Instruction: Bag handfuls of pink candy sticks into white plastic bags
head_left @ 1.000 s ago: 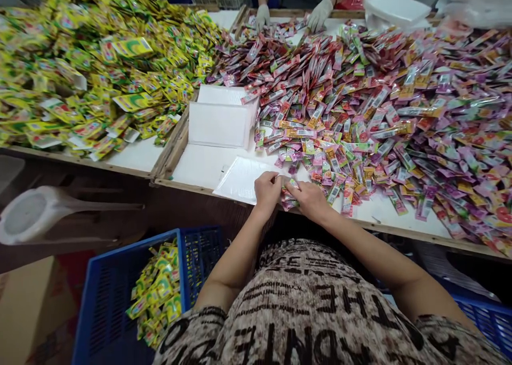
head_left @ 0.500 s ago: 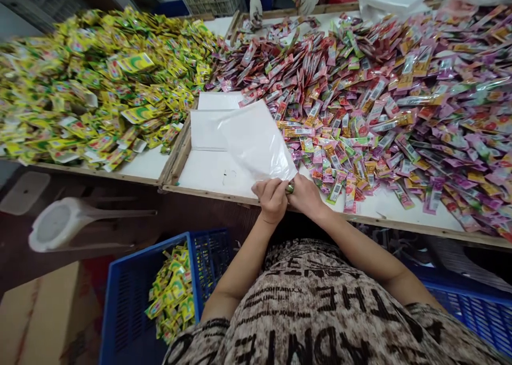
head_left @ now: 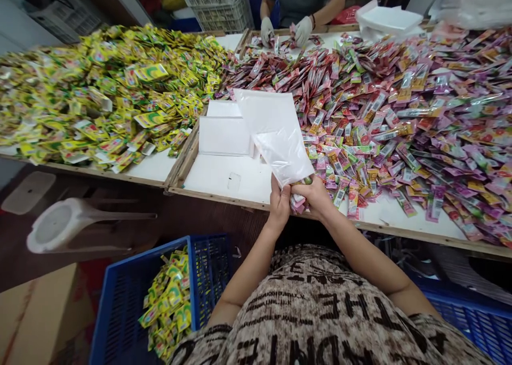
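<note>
A clear, whitish plastic bag (head_left: 282,141) stretches away from me over the table, its near end at my hands. My left hand (head_left: 280,202) is closed on the left side of that end. My right hand (head_left: 314,194) grips a small bunch of pink and green candy sachets (head_left: 298,202) at the bag's near end, its fingers partly hidden by the plastic. How far the sachets reach into the bag I cannot tell. Flat white plastic bags (head_left: 224,136) lie on the table just left of the held one.
Pink and orange sachets (head_left: 372,136) heap on the right, yellow packets (head_left: 100,98) on the left, with a wooden edge strip (head_left: 184,157) between. Across the table a co-worker's gloved hands (head_left: 303,32) handle sachets. Below stand a blue crate (head_left: 148,253) and a white stool (head_left: 56,224).
The bag's far end has swung right and now points more straight away from me. Pink sachets now show between my hands. The view has tilted up, showing more of the co-worker.
</note>
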Action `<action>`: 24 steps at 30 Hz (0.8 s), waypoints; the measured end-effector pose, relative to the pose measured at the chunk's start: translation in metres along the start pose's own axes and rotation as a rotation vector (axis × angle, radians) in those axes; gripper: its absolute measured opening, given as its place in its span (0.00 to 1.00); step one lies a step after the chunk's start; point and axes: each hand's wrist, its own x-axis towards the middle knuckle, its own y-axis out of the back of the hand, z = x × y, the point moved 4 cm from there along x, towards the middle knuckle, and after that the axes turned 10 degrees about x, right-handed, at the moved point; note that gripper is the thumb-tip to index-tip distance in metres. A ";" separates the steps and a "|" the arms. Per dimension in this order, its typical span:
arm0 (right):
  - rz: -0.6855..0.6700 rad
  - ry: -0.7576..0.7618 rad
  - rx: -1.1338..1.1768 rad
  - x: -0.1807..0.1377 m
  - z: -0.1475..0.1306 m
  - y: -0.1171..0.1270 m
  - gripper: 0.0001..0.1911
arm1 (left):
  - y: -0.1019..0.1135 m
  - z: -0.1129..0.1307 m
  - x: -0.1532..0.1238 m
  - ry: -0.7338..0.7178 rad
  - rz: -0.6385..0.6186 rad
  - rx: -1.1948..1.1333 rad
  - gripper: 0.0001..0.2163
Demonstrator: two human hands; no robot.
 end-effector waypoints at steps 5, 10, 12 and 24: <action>0.116 0.130 -0.435 0.006 -0.007 -0.006 0.17 | -0.017 -0.014 -0.010 0.248 0.047 -0.290 0.27; -0.084 0.131 -0.425 0.003 -0.002 -0.013 0.17 | -0.014 -0.019 -0.014 0.238 0.107 -0.397 0.27; -0.151 0.153 -0.390 -0.005 0.003 -0.011 0.20 | -0.012 -0.023 -0.019 0.284 0.127 -0.426 0.28; -0.191 0.409 -1.041 -0.054 0.042 -0.032 0.20 | 0.011 -0.036 -0.071 0.371 0.240 -0.448 0.25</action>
